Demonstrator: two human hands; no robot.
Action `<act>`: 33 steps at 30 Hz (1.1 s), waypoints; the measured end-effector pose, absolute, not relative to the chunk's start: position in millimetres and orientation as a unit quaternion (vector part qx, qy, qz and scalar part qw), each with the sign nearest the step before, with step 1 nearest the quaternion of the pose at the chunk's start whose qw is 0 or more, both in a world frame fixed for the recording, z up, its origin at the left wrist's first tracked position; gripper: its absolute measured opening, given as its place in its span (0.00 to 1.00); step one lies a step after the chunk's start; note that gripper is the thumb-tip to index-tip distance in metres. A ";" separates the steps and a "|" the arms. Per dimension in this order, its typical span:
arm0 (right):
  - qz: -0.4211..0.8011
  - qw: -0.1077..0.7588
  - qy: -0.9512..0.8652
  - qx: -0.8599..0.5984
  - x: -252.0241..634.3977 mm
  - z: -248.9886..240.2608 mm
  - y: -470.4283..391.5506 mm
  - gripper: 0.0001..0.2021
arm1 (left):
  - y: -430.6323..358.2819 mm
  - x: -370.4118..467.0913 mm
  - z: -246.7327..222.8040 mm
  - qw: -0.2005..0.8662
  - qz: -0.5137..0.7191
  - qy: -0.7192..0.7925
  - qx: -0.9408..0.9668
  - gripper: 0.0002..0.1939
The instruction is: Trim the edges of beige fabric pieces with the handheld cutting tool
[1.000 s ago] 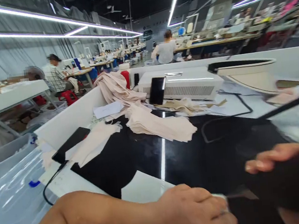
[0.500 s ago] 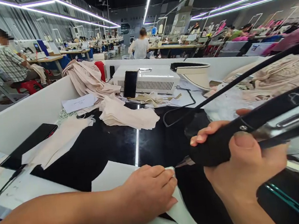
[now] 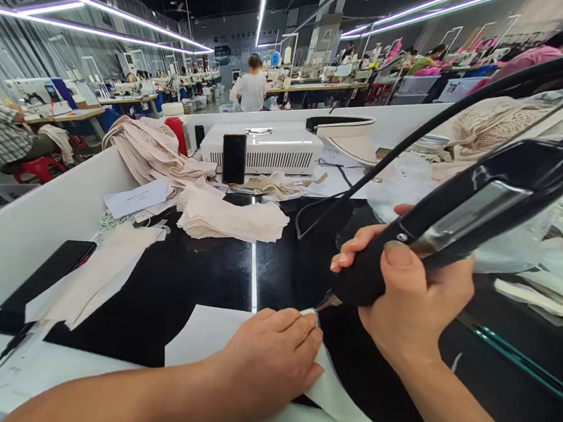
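My left hand is closed over the edge of a white sheet of fabric, its fingers bent together near the sheet's right edge. My right hand is wrapped round a black corded cutting tool with a silver panel on its body. From the tool's front end a thin metal blade points left, close to the fabric at my left fingertips; whether it touches cannot be made out. Both hands are over a glossy black board. Part of the sheet is hidden under my left hand and forearm.
A stack of beige fabric pieces lies beyond my hands. Further back are a phone, a white vented box and a visor. A dark phone lies left. The tool's black cable arcs across the right side.
My right hand has brought the tool left and down, so its blade is now beside my left fingertips. The left hand keeps its hold on the sheet. The whole view has shifted slightly.
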State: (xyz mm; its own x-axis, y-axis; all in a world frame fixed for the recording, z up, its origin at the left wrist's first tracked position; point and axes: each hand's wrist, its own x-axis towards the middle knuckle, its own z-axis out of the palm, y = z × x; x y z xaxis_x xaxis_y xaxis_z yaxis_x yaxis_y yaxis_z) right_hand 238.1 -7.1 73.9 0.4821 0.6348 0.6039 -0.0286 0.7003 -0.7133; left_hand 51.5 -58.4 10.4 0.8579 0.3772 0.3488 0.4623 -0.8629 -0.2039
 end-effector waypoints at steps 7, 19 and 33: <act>0.209 0.807 -0.457 -0.311 235.7 73.1 -4.8 0.27 | -57.0 50.3 8.1 0.143 -0.152 -0.218 -0.954 0.20; 0.220 0.808 -0.458 -0.300 232.7 72.5 -4.1 0.27 | -55.5 49.2 6.9 0.158 -0.162 -0.210 -0.951 0.19; 0.232 0.787 -0.485 -0.303 224.3 69.4 -5.7 0.27 | -55.3 47.8 9.1 0.174 -0.159 -0.201 -0.951 0.17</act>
State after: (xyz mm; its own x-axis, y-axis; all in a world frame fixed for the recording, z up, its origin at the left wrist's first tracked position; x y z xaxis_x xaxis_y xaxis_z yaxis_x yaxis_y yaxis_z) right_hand 224.3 -5.7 69.4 0.4218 0.6596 0.6221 -0.0721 0.7084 -0.7021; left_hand 47.8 -55.3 9.1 0.8689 0.3267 0.3719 0.4373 -0.8587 -0.2673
